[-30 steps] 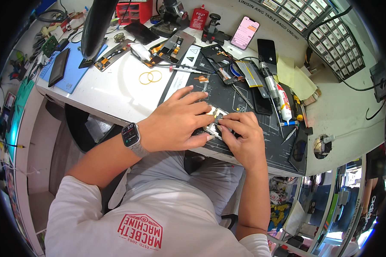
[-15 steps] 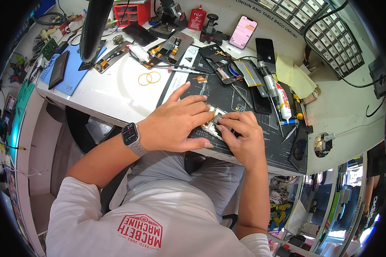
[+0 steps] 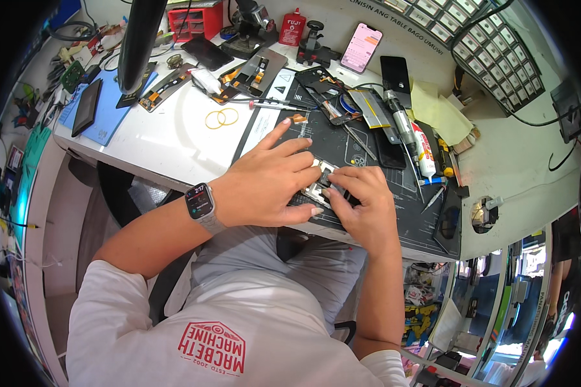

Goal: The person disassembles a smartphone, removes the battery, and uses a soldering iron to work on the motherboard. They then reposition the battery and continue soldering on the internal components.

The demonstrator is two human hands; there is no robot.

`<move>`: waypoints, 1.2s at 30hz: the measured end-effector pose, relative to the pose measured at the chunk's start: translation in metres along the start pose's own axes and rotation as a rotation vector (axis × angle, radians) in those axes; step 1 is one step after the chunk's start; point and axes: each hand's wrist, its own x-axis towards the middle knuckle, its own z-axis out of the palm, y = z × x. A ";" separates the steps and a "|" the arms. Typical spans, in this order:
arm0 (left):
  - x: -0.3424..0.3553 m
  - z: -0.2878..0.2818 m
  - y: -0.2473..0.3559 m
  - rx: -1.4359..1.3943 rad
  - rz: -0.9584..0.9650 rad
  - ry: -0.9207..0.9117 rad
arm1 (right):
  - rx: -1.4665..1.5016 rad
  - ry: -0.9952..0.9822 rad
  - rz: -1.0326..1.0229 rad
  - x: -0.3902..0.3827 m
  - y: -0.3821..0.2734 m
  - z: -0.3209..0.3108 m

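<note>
A small silver, open device assembly (image 3: 317, 188) lies on the dark work mat (image 3: 408, 218) between my hands. My left hand (image 3: 271, 180), with a watch at the wrist, is open over its left side, fingers spread, one fingertip touching the assembly. My right hand (image 3: 366, 203) has thumb and forefinger closed at a small dark part on the assembly's right side; exactly what they grip is partly hidden.
Screen parts (image 3: 258, 74), an opened phone (image 3: 313, 84), a lit phone (image 3: 361, 48), a glue tube (image 3: 423, 151) and screwdrivers crowd the desk (image 3: 155, 135). A red drawer box (image 3: 193, 22) stands behind. A person's arm (image 3: 558, 274) shows at far right.
My left hand's upper fingers have shifted slightly upward and spread a little. My right hand stays at the assembly with small finger movement. The whole view has shifted slightly.
</note>
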 end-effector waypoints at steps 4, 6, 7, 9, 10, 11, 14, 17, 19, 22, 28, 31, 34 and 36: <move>-0.013 0.005 -0.005 -0.105 -0.054 0.035 | -0.079 0.008 -0.010 -0.012 -0.001 -0.015; -0.014 0.005 -0.004 -0.138 -0.090 0.038 | -0.134 -0.047 0.009 -0.018 -0.002 -0.029; -0.015 0.004 -0.004 -0.156 -0.110 0.040 | -0.160 -0.077 0.019 -0.020 -0.001 -0.034; -0.014 0.004 -0.005 -0.149 -0.086 0.022 | -0.155 -0.129 0.038 -0.022 0.002 -0.040; -0.014 0.004 -0.006 -0.145 -0.073 0.015 | -0.154 -0.156 0.046 -0.023 0.003 -0.042; -0.013 0.002 -0.007 -0.147 -0.055 0.008 | -0.160 -0.186 0.017 -0.020 0.003 -0.043; -0.010 -0.001 -0.015 -0.152 -0.002 -0.013 | -0.176 -0.266 -0.057 -0.004 0.005 -0.045; -0.007 -0.006 -0.023 -0.162 0.033 -0.035 | -0.180 -0.326 -0.105 0.013 0.003 -0.041; -0.005 -0.008 -0.026 -0.184 0.039 -0.065 | -0.168 -0.361 -0.123 0.022 0.003 -0.040; -0.005 -0.007 -0.027 -0.198 0.043 -0.061 | -0.179 -0.386 -0.163 0.030 0.005 -0.037; -0.006 -0.003 -0.030 -0.199 0.036 -0.021 | -0.193 -0.407 -0.225 0.038 0.008 -0.037; -0.006 -0.007 -0.027 -0.184 0.031 -0.056 | -0.188 -0.392 -0.254 0.040 0.008 -0.036; -0.005 -0.004 -0.027 -0.157 0.067 -0.026 | -0.193 -0.390 -0.277 0.043 0.010 -0.034; -0.003 -0.005 -0.026 -0.156 0.070 -0.027 | -0.185 -0.403 -0.275 0.044 0.013 -0.034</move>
